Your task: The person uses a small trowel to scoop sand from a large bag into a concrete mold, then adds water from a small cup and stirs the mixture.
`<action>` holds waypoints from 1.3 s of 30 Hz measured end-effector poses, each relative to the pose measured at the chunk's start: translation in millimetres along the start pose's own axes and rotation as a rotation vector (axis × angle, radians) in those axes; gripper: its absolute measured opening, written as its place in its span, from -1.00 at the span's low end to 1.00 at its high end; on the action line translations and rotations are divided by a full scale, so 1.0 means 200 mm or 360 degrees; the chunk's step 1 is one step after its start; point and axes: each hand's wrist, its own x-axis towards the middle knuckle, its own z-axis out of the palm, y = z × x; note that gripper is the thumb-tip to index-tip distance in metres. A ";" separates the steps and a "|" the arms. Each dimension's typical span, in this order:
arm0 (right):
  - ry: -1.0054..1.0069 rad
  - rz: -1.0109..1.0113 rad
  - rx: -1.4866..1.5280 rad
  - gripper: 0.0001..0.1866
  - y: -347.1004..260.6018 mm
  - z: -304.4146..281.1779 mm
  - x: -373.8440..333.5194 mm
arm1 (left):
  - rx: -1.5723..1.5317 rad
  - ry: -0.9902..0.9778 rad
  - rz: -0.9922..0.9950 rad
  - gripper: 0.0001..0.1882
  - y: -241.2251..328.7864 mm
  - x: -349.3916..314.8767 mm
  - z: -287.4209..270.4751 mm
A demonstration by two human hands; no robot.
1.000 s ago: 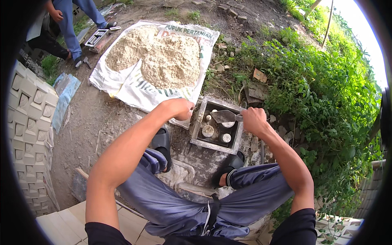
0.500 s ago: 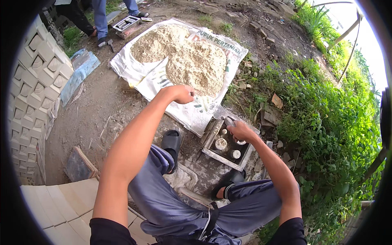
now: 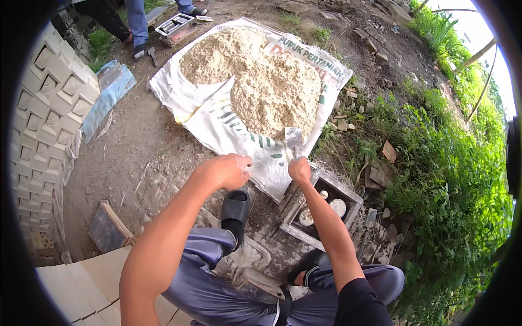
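My right hand (image 3: 299,170) is closed around the handle of a small flat-bladed trowel (image 3: 293,139). Its blade reaches the near edge of a heap of pale, crumbly sand-like mix (image 3: 272,100), spread on a white woven sack (image 3: 261,163). To the left, my left hand (image 3: 228,170) hovers over the sack's near edge with fingers curled in and nothing visible in them. Below my right forearm stands a square box-like mould (image 3: 352,209) with round, pale-topped cylinders (image 3: 337,207) inside; the forearm hides part of it.
Pale moulded blocks (image 3: 54,103) are stacked at the left. Another metal frame (image 3: 174,24) and a hammer-like tool (image 3: 151,56) lie near a standing person's legs (image 3: 136,24). Dense green plants (image 3: 446,201) border the right. A flat tool (image 3: 371,218) lies beside the mould.
My right hand has carried the trowel from above the mould up and left to the heap's edge. My left hand has drawn back toward me. The view has shifted slightly.
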 end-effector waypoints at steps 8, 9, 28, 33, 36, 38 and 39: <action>-0.0014 0.0082 0.0311 -0.52 -0.01 0.14 0.54 | -0.0108 0.0113 -0.0037 -0.59 0.08 -0.03 -0.04; -0.0031 0.0098 0.0301 -0.52 0.00 0.15 0.60 | -0.0097 0.0113 -0.0047 -0.59 0.07 -0.03 -0.03; 0.0164 -0.0359 0.0131 -0.40 0.06 -0.03 0.25 | -0.0117 0.0090 0.0135 -0.58 0.07 0.07 0.04; 0.0336 -0.0679 0.0279 -0.50 0.17 -0.06 0.19 | -0.0106 0.0114 0.0112 -0.60 0.04 0.15 0.08; 0.0176 -0.0546 0.0347 -0.46 0.18 -0.14 0.13 | -0.0173 0.0149 0.0149 -0.63 0.04 0.18 0.08; 0.0149 -0.0533 0.0410 -0.47 0.18 -0.18 0.08 | -0.0280 0.0162 0.0181 -0.65 0.08 0.17 0.05; 0.0160 -0.0556 0.0420 -0.49 0.18 -0.20 0.06 | -0.0398 0.0178 0.0206 -0.67 0.10 0.16 0.04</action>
